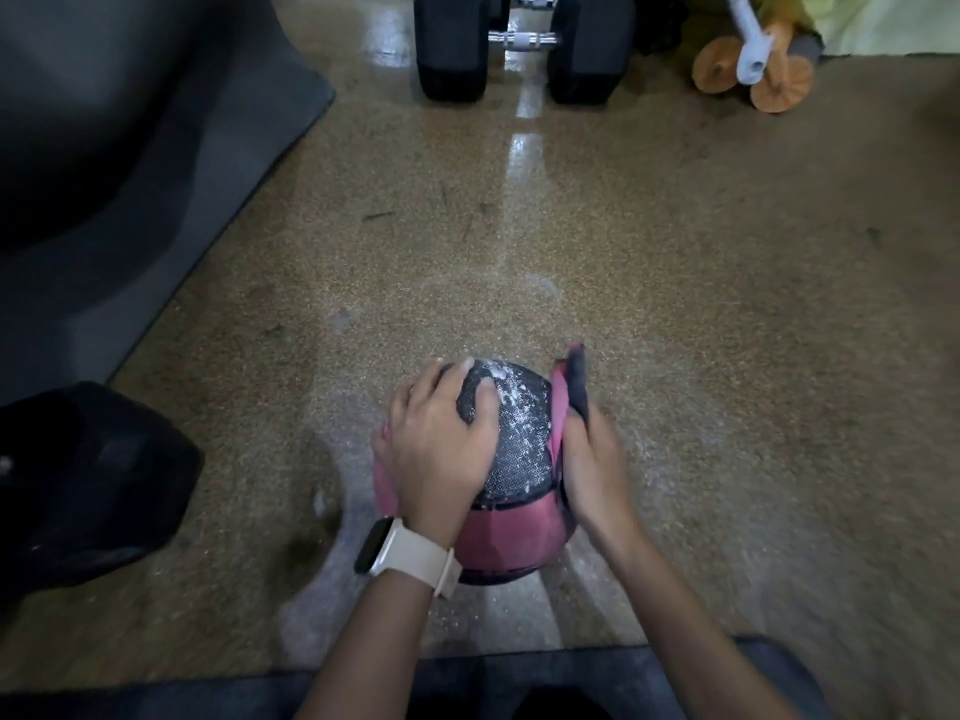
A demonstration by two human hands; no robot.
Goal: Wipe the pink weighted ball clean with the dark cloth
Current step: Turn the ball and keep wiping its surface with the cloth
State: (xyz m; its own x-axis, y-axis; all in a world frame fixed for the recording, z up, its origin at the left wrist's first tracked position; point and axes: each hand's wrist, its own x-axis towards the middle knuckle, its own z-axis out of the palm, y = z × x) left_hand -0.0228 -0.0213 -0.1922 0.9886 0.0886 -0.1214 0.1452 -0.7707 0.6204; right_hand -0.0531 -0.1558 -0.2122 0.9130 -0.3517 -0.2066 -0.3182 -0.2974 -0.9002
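Observation:
The pink weighted ball (501, 537) rests on the speckled floor near the bottom centre. Its top panel is black and textured, dusted with white powder. My left hand (441, 444), with a pale watch on the wrist, lies spread over the ball's upper left side and presses on it. The dark cloth (577, 387) is pinched in my right hand (595, 459) against the ball's right side, with its upper end sticking up past the ball.
A black dumbbell (519, 44) lies at the far centre. An orange ab-wheel roller (753, 70) sits at the far right. A dark mat (130, 163) covers the left side, and a black object (88, 485) lies at the near left. White powder streaks the floor (675, 252) around the ball.

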